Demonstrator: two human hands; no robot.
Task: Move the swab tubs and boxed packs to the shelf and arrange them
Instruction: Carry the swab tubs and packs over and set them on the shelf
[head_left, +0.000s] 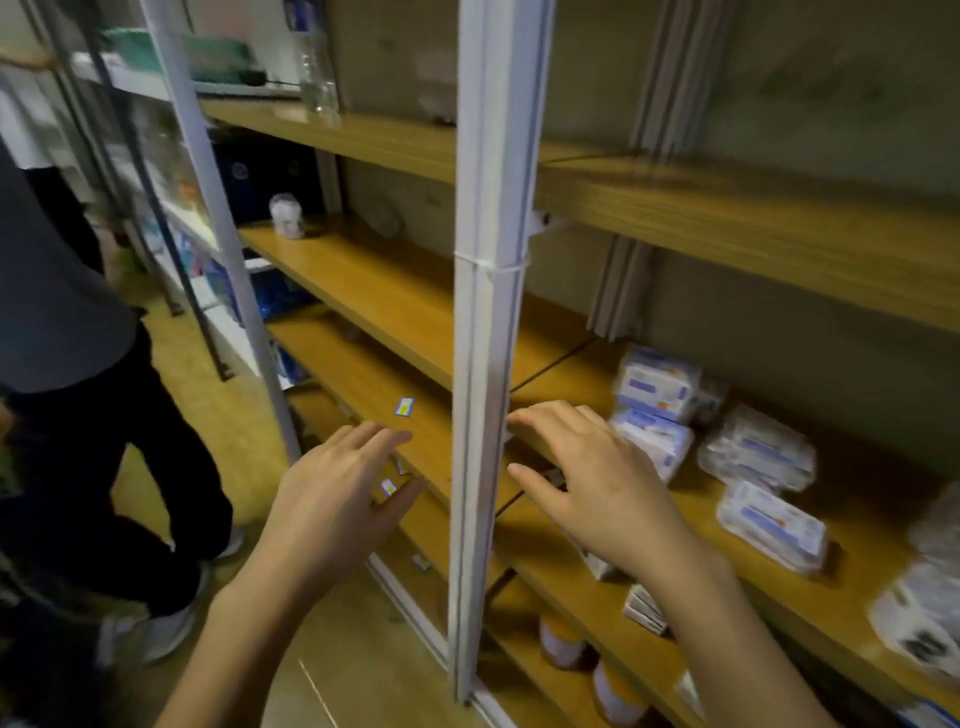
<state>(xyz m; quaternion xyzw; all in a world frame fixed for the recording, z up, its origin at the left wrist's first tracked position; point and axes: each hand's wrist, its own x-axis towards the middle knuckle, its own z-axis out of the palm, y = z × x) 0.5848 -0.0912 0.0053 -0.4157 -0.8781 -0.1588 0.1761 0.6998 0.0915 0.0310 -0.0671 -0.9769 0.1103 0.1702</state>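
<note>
My left hand (337, 493) hovers open, fingers spread, in front of the wooden shelf (363, 364), left of the white upright post (488, 364). To the right of that post, my right hand (602, 483) is open over the shelf board, holding nothing. Several white and blue boxed packs (657, 384) lie stacked on that board just beyond my right fingers, with wrapped packs (758, 449) further right. One clear swab tub (287, 215) stands alone far back on the shelf above. The picture is blurred by motion.
A person in dark trousers (93, 467) stands close on the left on the wooden floor. Small boxes (644, 608) and white tubs (561, 644) sit on lower boards. A clear bottle (318, 67) stands on the top shelf. A glass cabinet (171, 208) is behind on the left.
</note>
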